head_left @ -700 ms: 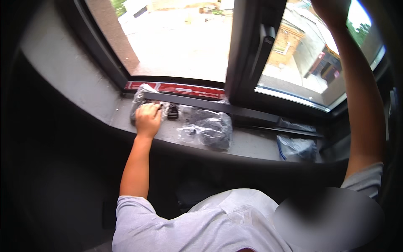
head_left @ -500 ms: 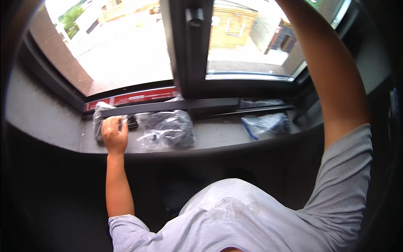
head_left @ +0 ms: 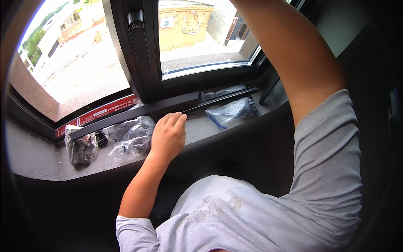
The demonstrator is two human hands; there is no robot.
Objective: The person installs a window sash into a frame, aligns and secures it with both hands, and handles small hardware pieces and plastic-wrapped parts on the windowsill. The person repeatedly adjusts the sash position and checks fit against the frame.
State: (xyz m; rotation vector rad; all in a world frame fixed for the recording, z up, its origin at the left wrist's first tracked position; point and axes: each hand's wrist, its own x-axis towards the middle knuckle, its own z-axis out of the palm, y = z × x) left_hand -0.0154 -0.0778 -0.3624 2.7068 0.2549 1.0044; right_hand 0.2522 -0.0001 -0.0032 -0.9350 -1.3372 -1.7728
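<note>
My left hand (head_left: 169, 135) is over the window sill, just right of a clear plastic bag of dark parts (head_left: 132, 136). Its fingers are bent and close together, tips by a long black strip (head_left: 138, 112); the palm side and anything in it are hidden. My right arm (head_left: 289, 54) reaches up past the top edge, so that hand is out of the picture. A second clear bag with black pieces (head_left: 82, 147) lies at the sill's left end, beside a small ribbed black part (head_left: 101, 139).
The dark window frame (head_left: 138, 54) rises behind the sill (head_left: 195, 128). A red printed strip (head_left: 98, 112) lies along its base at left. A zip bag with a blue edge (head_left: 233, 112) lies farther right, near a thin black bar (head_left: 222, 100).
My left hand has left the bag at the sill's left end and moved right, past the middle bag. The whole view has turned, shifting the window and sill leftward.
</note>
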